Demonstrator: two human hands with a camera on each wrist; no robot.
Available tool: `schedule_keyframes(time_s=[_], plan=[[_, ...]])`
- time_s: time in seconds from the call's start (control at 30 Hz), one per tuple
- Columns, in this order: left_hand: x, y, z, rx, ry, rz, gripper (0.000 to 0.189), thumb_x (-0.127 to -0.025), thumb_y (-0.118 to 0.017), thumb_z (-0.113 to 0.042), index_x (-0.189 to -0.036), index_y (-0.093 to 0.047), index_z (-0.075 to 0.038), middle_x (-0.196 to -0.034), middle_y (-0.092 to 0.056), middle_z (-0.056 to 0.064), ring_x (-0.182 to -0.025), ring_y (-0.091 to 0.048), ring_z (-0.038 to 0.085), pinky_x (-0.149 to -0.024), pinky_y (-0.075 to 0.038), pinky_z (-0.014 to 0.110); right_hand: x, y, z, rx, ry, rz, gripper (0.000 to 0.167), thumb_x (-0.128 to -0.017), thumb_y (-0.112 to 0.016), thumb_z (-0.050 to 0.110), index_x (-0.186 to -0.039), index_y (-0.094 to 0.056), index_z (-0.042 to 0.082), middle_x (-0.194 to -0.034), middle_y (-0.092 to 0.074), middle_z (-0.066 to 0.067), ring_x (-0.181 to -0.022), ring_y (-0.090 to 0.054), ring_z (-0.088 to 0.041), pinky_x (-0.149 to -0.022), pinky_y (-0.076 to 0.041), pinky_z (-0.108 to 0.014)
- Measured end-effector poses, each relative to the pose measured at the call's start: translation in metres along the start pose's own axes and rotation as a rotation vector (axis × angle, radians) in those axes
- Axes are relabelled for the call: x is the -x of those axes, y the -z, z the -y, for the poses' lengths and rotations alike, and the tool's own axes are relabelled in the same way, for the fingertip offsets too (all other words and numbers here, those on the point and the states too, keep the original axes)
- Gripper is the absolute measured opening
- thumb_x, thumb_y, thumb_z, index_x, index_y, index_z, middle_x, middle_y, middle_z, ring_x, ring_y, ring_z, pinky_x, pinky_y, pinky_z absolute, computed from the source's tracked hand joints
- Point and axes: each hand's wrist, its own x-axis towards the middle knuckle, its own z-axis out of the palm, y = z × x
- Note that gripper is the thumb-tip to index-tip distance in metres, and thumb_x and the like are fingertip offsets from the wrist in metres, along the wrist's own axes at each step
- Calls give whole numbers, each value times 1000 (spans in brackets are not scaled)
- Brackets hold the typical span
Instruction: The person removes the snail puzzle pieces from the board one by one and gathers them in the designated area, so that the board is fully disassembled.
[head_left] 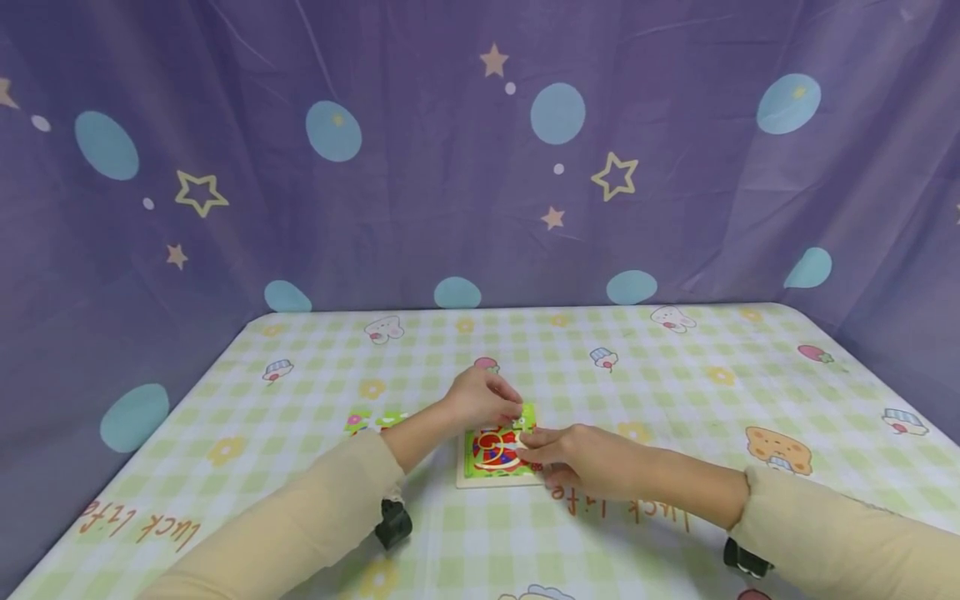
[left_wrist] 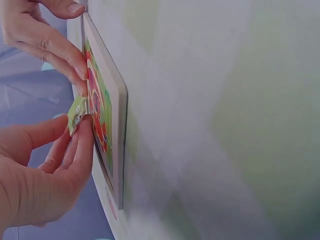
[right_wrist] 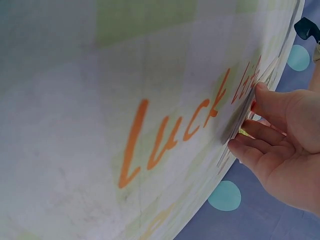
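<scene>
A square wooden puzzle board (head_left: 491, 483) with a bright red, blue and green picture lies on the table before both hands. My left hand (head_left: 480, 398) pinches a small green puzzle piece (left_wrist: 76, 112) between thumb and fingers, at the board's far edge. In the left wrist view the piece stands tilted, right at the picture's surface. My right hand (head_left: 596, 458) rests at the board's right side, its extended fingers on the picture and its thumb near the rim. In the right wrist view that hand hides most of the board.
More green puzzle pieces (head_left: 358, 422) lie left of the board, partly hidden behind the left forearm. A checked tablecloth (head_left: 675, 383) with printed figures covers the table. Behind the far edge hangs a purple curtain (head_left: 450, 208) with stars and dots.
</scene>
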Motion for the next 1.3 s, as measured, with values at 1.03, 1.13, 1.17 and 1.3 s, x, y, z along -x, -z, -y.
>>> schedule_keyframes(time_s=[1.03, 1.13, 1.17, 1.3], plan=[[3, 56, 14, -11, 21, -65, 10, -77, -77, -3, -86, -73, -1, -79, -74, 8, -59, -68, 10, -72, -60, 32, -1, -2, -1, 12, 2, -6, 42, -91, -64, 9, -133, -58, 8, -140, -53, -15, -132, -51, -27, -98, -51, -35], [3, 64, 19, -62, 38, -63, 12, -77, -77, -7, -88, -74, -3, -81, -74, 7, -61, -68, 9, -72, -59, 30, -1, -2, -1, 7, -1, -4, 43, -91, -64, 8, -133, -57, 7, -140, -53, -15, -132, -50, -28, -98, -51, -34], [3, 66, 21, -77, 45, -61, 13, -77, -77, -8, -89, -74, -4, -81, -74, 7, -61, -68, 8, -72, -59, 29, -1, -1, -1, 5, -3, -3, 43, -91, -64, 8, -133, -57, 7, -141, -53, -15, -133, -50, -28, -97, -51, -34], [4, 74, 28, -131, 62, -63, 13, -77, -78, -9, -89, -74, -6, -81, -74, 5, -62, -67, 9, -72, -57, 27, -1, -1, 0, 10, -4, 0, 43, -90, -64, 7, -133, -57, 6, -141, -52, -16, -133, -49, -29, -96, -52, -33]])
